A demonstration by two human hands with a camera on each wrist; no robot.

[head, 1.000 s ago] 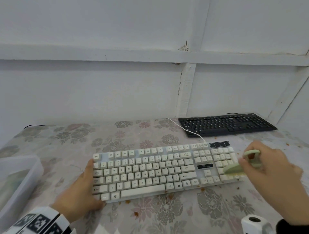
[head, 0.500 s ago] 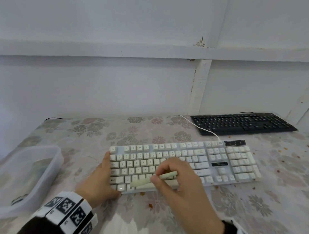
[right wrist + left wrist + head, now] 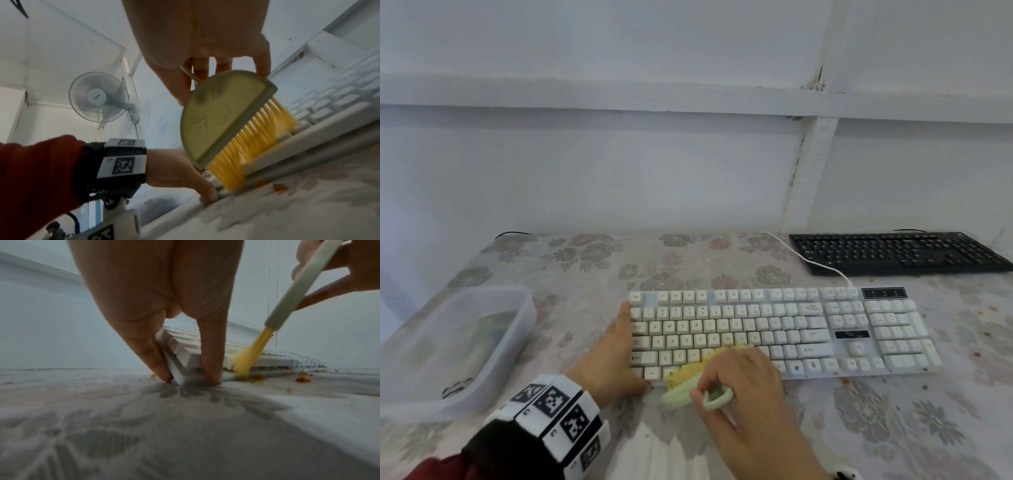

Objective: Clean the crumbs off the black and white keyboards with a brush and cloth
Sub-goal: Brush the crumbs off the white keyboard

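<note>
I have the brush (image 3: pixel 690 387) in my right hand (image 3: pixel 743 394), thumb and fingers pinched on its green handle, yellow bristles down on the bottom rows at the near-left part of the white keyboard (image 3: pixel 784 334). My left hand (image 3: pixel 613 356) braces that keyboard's left end — straight fingers along the side, thumb against the near corner. The keyboard lies across the middle of the table (image 3: pixel 585 267); orange crumbs (image 3: pixel 302 379) sit on the floral cover just beside its near edge. The black keyboard (image 3: pixel 897 253) lies behind it to the right, near the wall — apart from the white one. A clear tub (image 3: pixel 465 342) stands well to the left.
</note>
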